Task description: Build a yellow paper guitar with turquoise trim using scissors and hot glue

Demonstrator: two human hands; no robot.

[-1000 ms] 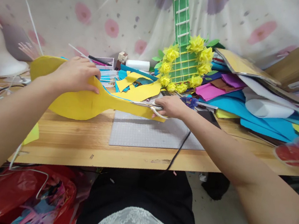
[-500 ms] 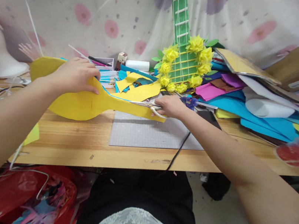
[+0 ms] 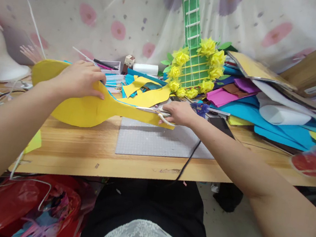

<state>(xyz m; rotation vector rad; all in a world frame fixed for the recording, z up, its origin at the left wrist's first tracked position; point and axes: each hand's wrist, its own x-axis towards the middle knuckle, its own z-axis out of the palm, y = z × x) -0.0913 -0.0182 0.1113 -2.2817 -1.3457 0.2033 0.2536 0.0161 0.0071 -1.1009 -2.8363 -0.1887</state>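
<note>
A large yellow guitar-shaped sheet [image 3: 88, 110], felt or foam by its look, is held above the table, its long neck reaching right. My left hand [image 3: 82, 79] grips its upper edge, thumb on the near face and fingers behind. A strip of blue shows along the sheet's back edge. In my right hand [image 3: 178, 113] is a pair of scissors [image 3: 150, 110], blades pointing left along the neck's upper edge. My fingers partly cover the white handles. Yellow offcuts [image 3: 146, 95] lie just behind the neck.
A grey cutting mat [image 3: 148, 143] lies below the neck. Behind stands a green guitar [image 3: 195, 74] ringed with yellow flowers. A blue glue gun [image 3: 200, 108] is near my right hand. Coloured sheets [image 3: 276, 120] are piled at right. A red bag [image 3: 11, 203] of scraps sits below the table.
The scissors' near handle has swung slightly down and left, while my right hand has barely shifted. My left hand and the yellow sheet stay in place.
</note>
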